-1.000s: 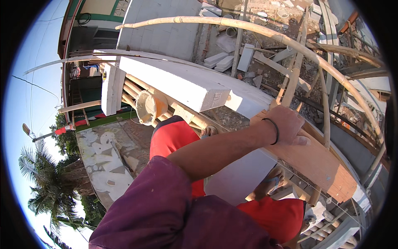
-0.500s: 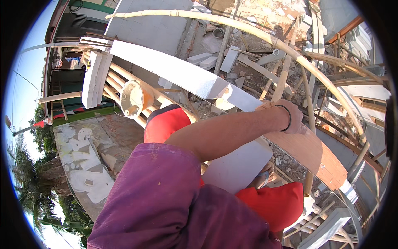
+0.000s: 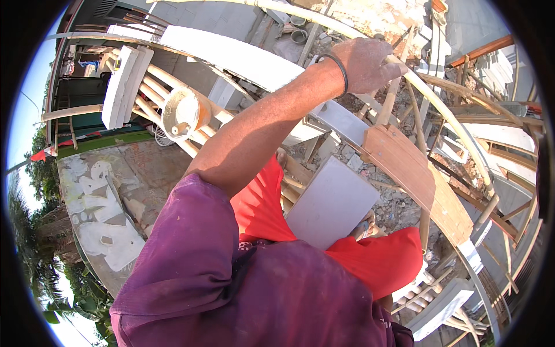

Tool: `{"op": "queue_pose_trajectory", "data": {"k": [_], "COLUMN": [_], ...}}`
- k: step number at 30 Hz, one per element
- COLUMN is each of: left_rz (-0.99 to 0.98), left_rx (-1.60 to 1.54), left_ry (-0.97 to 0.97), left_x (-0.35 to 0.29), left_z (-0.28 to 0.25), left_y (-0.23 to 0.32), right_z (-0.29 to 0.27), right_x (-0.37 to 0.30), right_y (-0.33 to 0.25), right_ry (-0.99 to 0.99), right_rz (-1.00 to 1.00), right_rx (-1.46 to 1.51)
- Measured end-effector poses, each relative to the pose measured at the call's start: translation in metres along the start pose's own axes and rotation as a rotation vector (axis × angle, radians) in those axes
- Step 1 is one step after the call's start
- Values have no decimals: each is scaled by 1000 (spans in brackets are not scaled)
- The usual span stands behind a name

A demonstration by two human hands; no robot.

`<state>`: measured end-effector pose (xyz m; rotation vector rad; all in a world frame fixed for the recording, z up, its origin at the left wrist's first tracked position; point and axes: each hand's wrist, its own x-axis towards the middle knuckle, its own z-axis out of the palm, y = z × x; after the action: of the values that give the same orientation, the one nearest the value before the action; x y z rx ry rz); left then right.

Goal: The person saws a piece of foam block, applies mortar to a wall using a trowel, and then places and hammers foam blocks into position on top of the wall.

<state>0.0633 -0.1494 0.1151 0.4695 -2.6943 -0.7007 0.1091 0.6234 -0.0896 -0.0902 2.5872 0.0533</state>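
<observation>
My left hand (image 3: 365, 65) has its fingers closed round a long, curved bamboo pole (image 3: 448, 110) that crosses the upper right. A black band circles that wrist. Below the hand, a brown wooden board (image 3: 417, 180) lies along the top of the block wall, with nobody touching it. To its left a pale lightweight block (image 3: 330, 202) rests near my knees, in red cloth. My right hand is out of sight.
White wall blocks (image 3: 231, 53) run to the upper left. A mortar-stained bucket (image 3: 196, 110) and stacked white blocks (image 3: 124, 87) sit on bamboo poles (image 3: 151, 92). Broken rubble (image 3: 399, 203) and more bamboo poles lie below, beyond the wall.
My left hand has left the wooden board and moved up and left onto the bamboo pole. The board and pale block are now more exposed, and the view has shifted a little.
</observation>
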Motion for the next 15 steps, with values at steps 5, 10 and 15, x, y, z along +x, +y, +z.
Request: {"op": "queue_pose_trajectory", "data": {"k": [5,10,15], "left_rz": [-80,-82,-194], "left_rx": [-210,-510,-681], "left_ry": [136,288,299], "left_x": [-40,-40,-52], "left_z": [-33,-47,-63], "left_y": [-9,-10,-8], "right_z": [-16,-42,-118], "right_x": [-7,2,-14], "right_y": [1,-19,-68], "right_ry": [-6,62,342], "right_rz": [-13,-38,-97], "right_rx": [-40,-83,-94]}}
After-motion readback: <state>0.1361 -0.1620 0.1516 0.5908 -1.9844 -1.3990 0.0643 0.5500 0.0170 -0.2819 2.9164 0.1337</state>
